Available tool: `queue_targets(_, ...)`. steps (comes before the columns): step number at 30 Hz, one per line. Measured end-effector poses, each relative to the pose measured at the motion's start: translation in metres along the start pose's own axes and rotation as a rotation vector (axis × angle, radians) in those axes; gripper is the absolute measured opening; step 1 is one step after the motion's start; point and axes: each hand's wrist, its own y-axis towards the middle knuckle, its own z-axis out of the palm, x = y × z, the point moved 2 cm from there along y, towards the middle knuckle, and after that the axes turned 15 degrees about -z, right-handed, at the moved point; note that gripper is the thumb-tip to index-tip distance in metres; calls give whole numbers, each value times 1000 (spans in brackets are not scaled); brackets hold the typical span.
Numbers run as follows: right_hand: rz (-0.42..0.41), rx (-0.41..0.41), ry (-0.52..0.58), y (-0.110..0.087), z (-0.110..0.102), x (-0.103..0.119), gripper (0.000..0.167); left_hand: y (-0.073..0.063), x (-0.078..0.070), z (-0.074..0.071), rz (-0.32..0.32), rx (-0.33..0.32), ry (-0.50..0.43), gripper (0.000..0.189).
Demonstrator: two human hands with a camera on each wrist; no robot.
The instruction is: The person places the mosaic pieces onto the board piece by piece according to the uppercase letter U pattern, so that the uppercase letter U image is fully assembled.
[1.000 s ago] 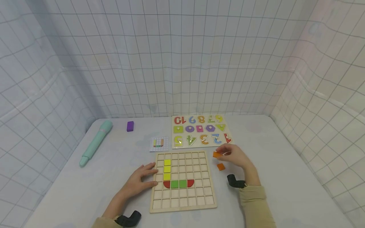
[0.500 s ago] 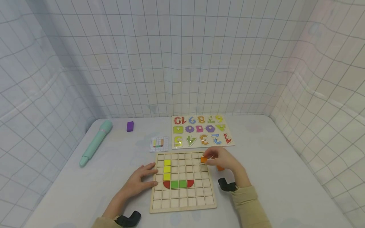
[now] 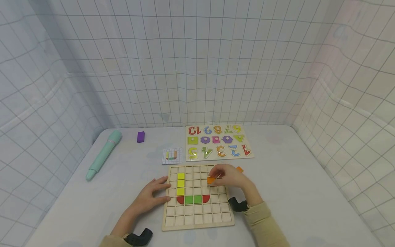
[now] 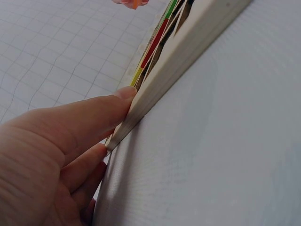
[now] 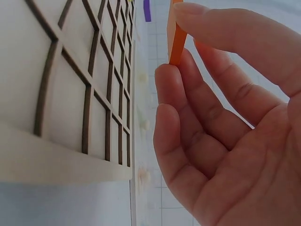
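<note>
My right hand pinches an orange square tile between thumb and fingers, over the upper right part of a wooden grid board. The right wrist view shows this tile on edge, apart from the grid. On the board, several yellow tiles form a column, with two green squares between two red rounded pieces below. My left hand rests at the board's left edge, fingers loosely extended. In the left wrist view its thumb and fingertips touch the board's side.
Another orange tile lies beyond my right hand. Behind the board are a pattern card and a number-and-shape puzzle. A purple block and a mint-green wand-shaped object lie at the left.
My right hand has carried the orange tile leftward from the table to above the grid. One loose orange tile has come into sight, another is now covered by the hand. My left hand stays put.
</note>
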Motion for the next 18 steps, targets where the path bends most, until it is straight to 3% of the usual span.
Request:
queue_targets(10, 46, 52, -68, 5, 11, 1, 25, -1, -2, -1, 15, -4, -4, 50)
queue_targets(18, 39, 104, -38, 8, 20, 0, 25, -1, -1, -1, 21, -2, -3, 50)
